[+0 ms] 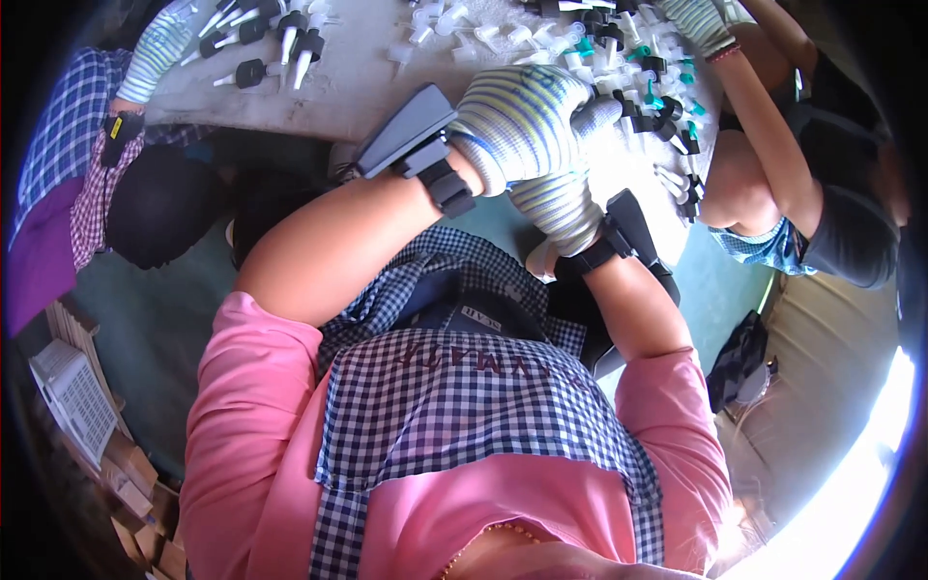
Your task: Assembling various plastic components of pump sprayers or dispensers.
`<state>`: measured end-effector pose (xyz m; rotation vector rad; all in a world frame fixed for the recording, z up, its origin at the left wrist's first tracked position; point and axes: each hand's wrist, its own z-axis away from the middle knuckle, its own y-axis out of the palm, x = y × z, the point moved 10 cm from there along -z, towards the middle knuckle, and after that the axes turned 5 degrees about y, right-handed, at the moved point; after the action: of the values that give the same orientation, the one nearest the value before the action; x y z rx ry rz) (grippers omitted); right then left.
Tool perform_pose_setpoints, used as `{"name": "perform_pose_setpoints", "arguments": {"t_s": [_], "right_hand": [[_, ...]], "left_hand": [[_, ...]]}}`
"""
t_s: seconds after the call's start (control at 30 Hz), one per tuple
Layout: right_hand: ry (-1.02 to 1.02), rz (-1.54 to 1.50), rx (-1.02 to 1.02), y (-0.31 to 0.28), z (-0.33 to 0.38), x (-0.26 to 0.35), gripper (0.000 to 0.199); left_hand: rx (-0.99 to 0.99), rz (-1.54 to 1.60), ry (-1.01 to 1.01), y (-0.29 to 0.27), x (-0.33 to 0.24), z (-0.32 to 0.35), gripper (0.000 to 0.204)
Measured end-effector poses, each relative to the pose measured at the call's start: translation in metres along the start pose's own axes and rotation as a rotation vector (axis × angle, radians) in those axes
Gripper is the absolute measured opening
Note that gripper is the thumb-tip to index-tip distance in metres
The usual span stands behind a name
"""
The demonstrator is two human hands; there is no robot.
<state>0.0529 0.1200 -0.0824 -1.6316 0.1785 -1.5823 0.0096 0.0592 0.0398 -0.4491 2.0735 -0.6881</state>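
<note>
My left hand (522, 121), in a striped knit glove, is curled at the table's near edge, its back toward me. Just below and partly behind it, my right hand (563, 208) wears a similar glove and touches or nearly touches it. The right fingers are mostly hidden behind the left hand. Whatever lies between the two hands is out of sight. Close beyond them is a spread of pump dispenser tops: black ones (669, 108), green ones (652, 97) and translucent whitish ones (503, 39). Each wrist carries a strapped black device.
The pale table (329, 106) has black pump tops (249, 73) at its far left. A co-worker's gloved hand (162, 48) rests there, and another co-worker's gloved hand (698, 27) reaches in at the right. White crate (75, 387) and cardboard boxes (130, 474) stand lower left.
</note>
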Motion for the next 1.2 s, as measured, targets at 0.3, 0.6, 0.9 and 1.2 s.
{"name": "perform_pose_setpoints", "arguments": {"t_s": [0.3,0.6,0.9,1.2], "right_hand": [[-0.042,-0.065,-0.295,-0.078,0.000,0.086,0.039],[0.019,0.018,-0.303,-0.086,-0.001,0.082,0.049],[0.135,-0.120,-0.226,-0.088,0.001,0.072,0.056],[0.223,-0.263,-0.172,-0.096,0.010,0.075,0.049]], "left_hand": [[0.004,0.543,-0.200,-0.031,0.043,0.001,0.038],[0.008,0.285,-0.167,-0.036,0.046,-0.001,0.034],[0.028,1.603,-0.683,0.031,0.057,0.014,0.027],[-0.003,1.569,-0.605,0.042,0.047,0.023,0.045]]}}
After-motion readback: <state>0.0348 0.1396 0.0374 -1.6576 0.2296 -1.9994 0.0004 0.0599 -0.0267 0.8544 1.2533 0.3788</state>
